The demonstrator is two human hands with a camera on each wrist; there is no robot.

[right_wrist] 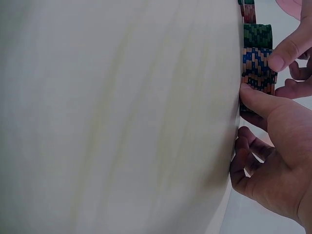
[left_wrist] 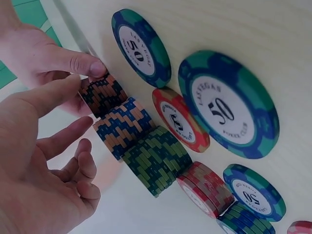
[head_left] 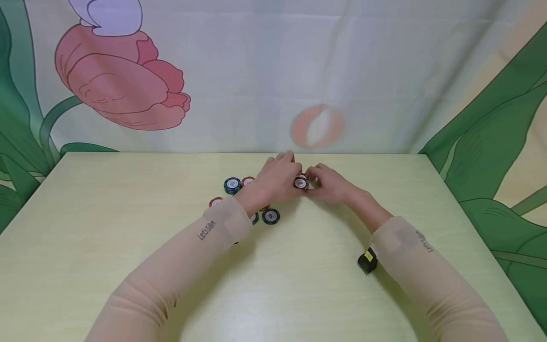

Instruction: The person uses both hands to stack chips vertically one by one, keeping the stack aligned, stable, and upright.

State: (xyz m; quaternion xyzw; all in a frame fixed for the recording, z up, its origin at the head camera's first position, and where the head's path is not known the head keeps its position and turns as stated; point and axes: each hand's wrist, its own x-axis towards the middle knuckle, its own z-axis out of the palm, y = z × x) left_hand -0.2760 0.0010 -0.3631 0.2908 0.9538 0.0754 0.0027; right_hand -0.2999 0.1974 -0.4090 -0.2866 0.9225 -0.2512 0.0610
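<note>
My right hand (head_left: 331,184) pinches a short stack of black-and-orange poker chips (left_wrist: 103,95) at the far middle of the table, its thumb on the near side. My left hand (left_wrist: 41,156) is beside it, fingers spread and loosely bent, one fingertip at the top of that stack. Blue-and-orange chips (left_wrist: 124,127) stand against the black-and-orange stack in the left wrist view. Beyond them come a green stack (left_wrist: 157,161) and a red stack (left_wrist: 205,187). My left hand and forearm hide most of the chips in the head view.
Loose green-and-blue chips (head_left: 271,216) marked 50 and a red chip (left_wrist: 180,119) lie in front of the stacks. A small black object with a yellow patch (head_left: 367,261) sits beside the right sleeve. A printed curtain (head_left: 239,85) hangs behind the table's far edge.
</note>
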